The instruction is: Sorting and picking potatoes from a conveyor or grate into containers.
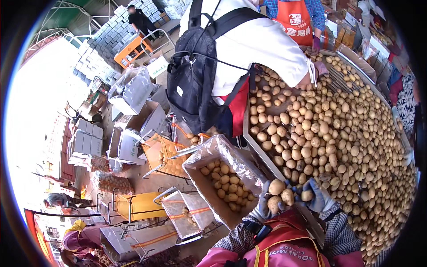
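My left hand point(263, 203), in a blue and grey work glove, holds several potatoes point(277, 187) in its fingers, beside the rim of a lined cardboard box. Close to its right is my right hand point(318, 197), gloved too, with one potato point(307, 195) at its fingertips. Both hands are above the metal edge of a large sorting table point(263, 160), whose top bears a wide spread of loose potatoes point(343, 143). Left of the table stands the cardboard box point(208, 193) with a clear plastic liner, partly filled with potatoes point(230, 183).
A person in white with a black backpack point(190, 83) leans over the table; another in a red apron point(295, 23) stands at its far side. Mesh bags on metal frames point(166, 157), open cartons point(131, 143) and filled sacks point(111, 182) stand left. Another person point(80, 233) bends at lower left.
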A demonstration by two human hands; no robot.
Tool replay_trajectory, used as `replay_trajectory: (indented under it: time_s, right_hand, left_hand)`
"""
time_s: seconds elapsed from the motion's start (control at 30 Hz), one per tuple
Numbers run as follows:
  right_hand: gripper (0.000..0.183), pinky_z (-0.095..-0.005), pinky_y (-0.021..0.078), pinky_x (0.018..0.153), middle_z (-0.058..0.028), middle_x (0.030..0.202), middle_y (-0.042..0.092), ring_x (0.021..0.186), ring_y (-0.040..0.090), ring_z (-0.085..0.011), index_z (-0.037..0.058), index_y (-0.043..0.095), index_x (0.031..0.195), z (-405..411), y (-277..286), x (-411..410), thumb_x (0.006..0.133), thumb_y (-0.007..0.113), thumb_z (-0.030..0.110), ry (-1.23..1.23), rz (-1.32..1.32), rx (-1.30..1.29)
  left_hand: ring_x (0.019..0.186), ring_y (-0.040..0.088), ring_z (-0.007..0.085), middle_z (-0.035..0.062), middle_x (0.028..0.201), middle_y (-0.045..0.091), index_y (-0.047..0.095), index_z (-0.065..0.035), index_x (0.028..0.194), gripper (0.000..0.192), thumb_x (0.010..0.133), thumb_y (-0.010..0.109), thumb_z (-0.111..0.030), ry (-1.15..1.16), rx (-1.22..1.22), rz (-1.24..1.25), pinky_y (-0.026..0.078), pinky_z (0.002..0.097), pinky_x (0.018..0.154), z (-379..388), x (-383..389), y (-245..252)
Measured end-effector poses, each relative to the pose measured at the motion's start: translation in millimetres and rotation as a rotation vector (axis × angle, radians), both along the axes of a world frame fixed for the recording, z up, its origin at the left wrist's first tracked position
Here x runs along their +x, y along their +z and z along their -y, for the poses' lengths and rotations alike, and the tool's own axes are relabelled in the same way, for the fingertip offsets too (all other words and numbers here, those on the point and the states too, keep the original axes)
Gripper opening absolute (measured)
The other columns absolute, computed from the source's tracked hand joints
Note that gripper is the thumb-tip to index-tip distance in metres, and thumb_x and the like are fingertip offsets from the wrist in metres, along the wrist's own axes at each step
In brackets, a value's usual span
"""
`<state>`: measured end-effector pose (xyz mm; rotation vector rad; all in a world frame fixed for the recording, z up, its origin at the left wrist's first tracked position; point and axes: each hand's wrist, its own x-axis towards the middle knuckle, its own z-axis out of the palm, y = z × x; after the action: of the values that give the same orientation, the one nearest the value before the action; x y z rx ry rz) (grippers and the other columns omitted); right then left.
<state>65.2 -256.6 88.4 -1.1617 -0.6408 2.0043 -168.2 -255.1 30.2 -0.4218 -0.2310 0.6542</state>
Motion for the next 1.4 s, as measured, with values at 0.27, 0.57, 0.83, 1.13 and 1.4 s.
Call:
replay_trajectory:
  time_s: [0.27, 0.57, 0.83, 1.13, 1.4]
  right_hand:
    - [0.037, -0.0419, 0.0590, 0.089, -0.0110, 0.114, 0.070, 0.107, 0.067, -0.0243, 0.0034, 0.069, 0.114, -42.9, 6.9, -163.2, 0.102, 0.057, 0.036, 0.082, -0.448, -0.286]
    - [0.037, -0.0214, 0.0418, 0.046, -0.0003, 0.074, 0.063, 0.062, 0.061, -0.0106, 0.0069, 0.067, 0.092, -6.1, -42.9, -198.8, 0.104, 0.056, 0.041, 0.380, 0.107, -0.136]
    - [0.044, -0.0339, 0.0555, 0.070, -0.0081, 0.084, 0.070, 0.076, 0.067, -0.0201, 0.0056, 0.067, 0.100, 26.4, -49.6, -171.4, 0.104, 0.052, 0.047, 0.127, 0.106, -0.105]
    - [0.045, -0.0335, 0.0433, 0.109, -0.0073, 0.139, 0.057, 0.126, 0.054, -0.0195, 0.0087, 0.050, 0.145, -9.1, -19.0, -244.9, 0.110, 0.042, 0.036, 0.400, 0.125, 0.380]
    - [0.025, -0.0286, 0.0592, 0.088, -0.0153, 0.103, 0.072, 0.098, 0.071, -0.0208, -0.0099, 0.066, 0.110, 36.5, -76.3, -321.8, 0.103, 0.049, 0.007, 0.129, -0.338, -0.639]
  left_hand:
    - [0.123, 0.052, 0.0463, 0.0194, 0.142, 0.054, 0.058, -0.0139, 0.136, 0.067, 0.095, 0.052, -0.066, 0.497, -0.151, -0.470, 0.058, 0.0321, 0.067, 15.1, -171.1, 27.7]
    - [0.124, 0.052, 0.0423, 0.0207, 0.143, 0.052, 0.059, -0.0067, 0.132, 0.062, 0.092, 0.065, -0.054, 0.740, -0.135, -0.583, 0.062, 0.0357, 0.081, -36.2, -276.6, -2.3]
    - [0.134, 0.045, 0.0386, 0.0156, 0.151, 0.035, 0.037, -0.0159, 0.147, 0.077, 0.087, 0.071, -0.051, 0.706, -0.573, -1.176, 0.049, 0.0645, 0.100, -195.7, -403.2, -11.6]
    - [0.126, 0.058, 0.0248, 0.0076, 0.136, 0.060, 0.049, -0.0137, 0.143, 0.052, 0.099, 0.065, -0.037, 0.098, 0.219, -0.931, 0.054, 0.0433, 0.099, 21.1, -235.9, 2.4]
    - [0.062, 0.056, 0.0064, -0.0029, 0.081, 0.065, 0.068, -0.0075, 0.107, 0.015, 0.094, 0.067, -0.015, 0.391, -0.160, -1.807, 0.042, 0.0153, 0.051, 126.9, -334.9, -61.3]
